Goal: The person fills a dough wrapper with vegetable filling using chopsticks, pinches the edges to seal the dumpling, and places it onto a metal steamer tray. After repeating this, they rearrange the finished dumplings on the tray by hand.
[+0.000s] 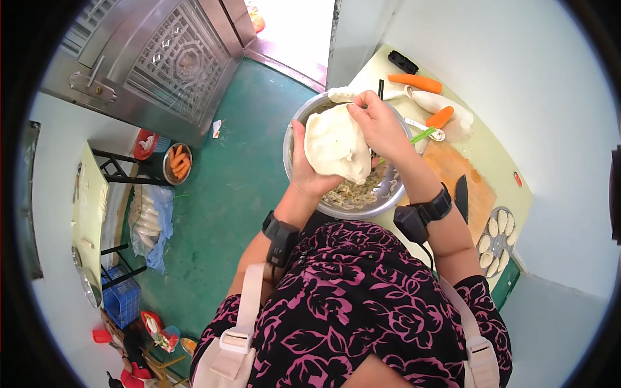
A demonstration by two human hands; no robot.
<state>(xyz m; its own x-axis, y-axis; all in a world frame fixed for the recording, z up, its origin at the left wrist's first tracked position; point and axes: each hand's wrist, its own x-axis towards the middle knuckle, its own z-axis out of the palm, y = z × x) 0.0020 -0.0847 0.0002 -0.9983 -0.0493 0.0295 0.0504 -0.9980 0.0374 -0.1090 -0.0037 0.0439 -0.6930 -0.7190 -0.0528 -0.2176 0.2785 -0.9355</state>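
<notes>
A large flattened piece of pale dough [333, 143] is held above a metal bowl [289, 169]. My left hand [308, 169] supports the dough from its left and lower side, thumb up along the edge. With bent fingers, my right hand [381, 129] pinches the dough's upper right edge. Shredded filling [352, 195] lies in the bowl, partly hidden by the dough and my hands. Another lump of white dough [341, 95] sits at the bowl's far rim. Green stalks [424, 135] stick out beside my right wrist.
On the table to the right are a carrot [415, 83], a white radish [440, 103], a white spoon [435, 133], a cutting board [475, 194] with a knife [461, 197], and a round tray [498, 240] of shaped dough pieces. A bowl of carrots [177, 164] stands on the left.
</notes>
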